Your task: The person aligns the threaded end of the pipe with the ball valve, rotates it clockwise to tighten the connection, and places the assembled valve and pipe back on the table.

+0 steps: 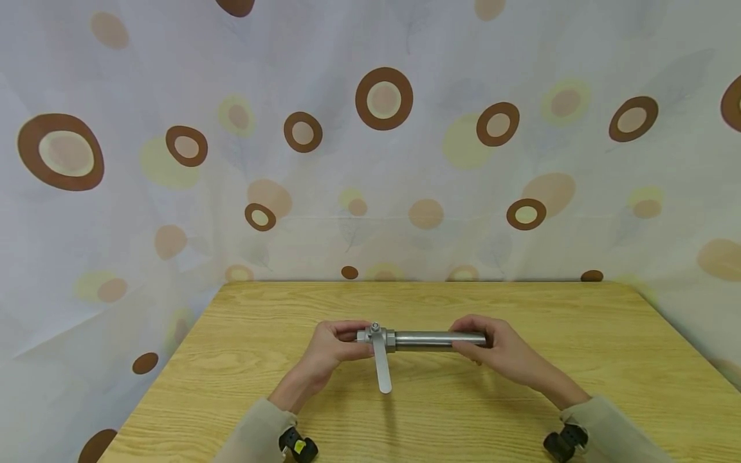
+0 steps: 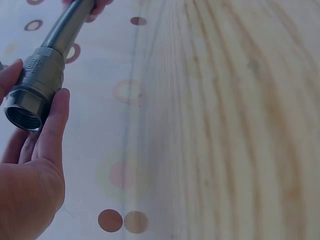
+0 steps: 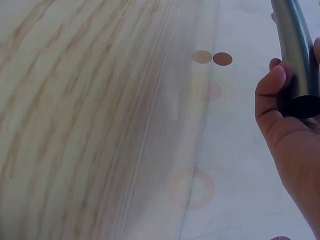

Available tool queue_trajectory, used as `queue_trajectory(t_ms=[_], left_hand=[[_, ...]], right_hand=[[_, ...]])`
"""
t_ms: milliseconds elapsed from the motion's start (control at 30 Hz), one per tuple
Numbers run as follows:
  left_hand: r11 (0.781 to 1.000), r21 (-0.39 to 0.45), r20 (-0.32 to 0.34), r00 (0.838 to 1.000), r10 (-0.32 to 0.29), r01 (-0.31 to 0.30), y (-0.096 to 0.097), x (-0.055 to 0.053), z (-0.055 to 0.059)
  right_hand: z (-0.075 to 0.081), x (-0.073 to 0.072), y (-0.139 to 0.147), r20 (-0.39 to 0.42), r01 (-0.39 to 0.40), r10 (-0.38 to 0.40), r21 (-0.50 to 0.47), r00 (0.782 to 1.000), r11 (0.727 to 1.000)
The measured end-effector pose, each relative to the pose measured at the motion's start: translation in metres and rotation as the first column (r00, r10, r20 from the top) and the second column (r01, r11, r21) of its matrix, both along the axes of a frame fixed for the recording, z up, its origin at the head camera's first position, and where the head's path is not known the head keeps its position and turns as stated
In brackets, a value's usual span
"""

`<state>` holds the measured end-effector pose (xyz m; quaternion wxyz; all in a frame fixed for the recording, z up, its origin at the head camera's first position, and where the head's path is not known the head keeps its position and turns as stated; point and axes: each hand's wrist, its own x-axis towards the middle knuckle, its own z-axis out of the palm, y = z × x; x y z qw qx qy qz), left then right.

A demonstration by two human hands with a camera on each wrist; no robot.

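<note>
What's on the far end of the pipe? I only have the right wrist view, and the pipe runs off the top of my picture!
Observer: A metal valve is on that end of the pipe.
Operator: Ooh! Is anybody holding that end, or is it just sticking out?
Observer: The person's left hand is gripping it.
Operator: Does it have a handle thingy you can turn?
Observer: It has a flat lever, which reaches down toward the bottom of the head view.
</note>
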<state>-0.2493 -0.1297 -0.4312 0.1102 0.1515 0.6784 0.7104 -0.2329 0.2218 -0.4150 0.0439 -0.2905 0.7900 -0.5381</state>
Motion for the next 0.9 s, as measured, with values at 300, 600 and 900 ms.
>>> queue_trajectory(t_ms=[300, 600, 900], left_hand=[[1.0, 0.006, -0.004, 1.0, -0.012, 0.012, 0.0, 0.0001, -0.0004], [1.0, 0.015, -0.004, 1.0, -0.016, 0.016, -0.0007, 0.0007, 0.0024], [1.0, 0.016, -0.007, 1.0, -0.025, 0.025, 0.0011, -0.0003, 0.003]], right_hand=[[-0.0051, -0.0017, 0.0014, -0.018, -0.035, 0.034, -0.06, 0.999, 0.998], [0.0033, -0.0007, 0.0007, 0.015, -0.004, 0.003, 0.002, 1.0, 1.0], [-0.0025, -0.0036, 0.0016, -0.029, 0.0, 0.0, -0.016, 1.0, 1.0]])
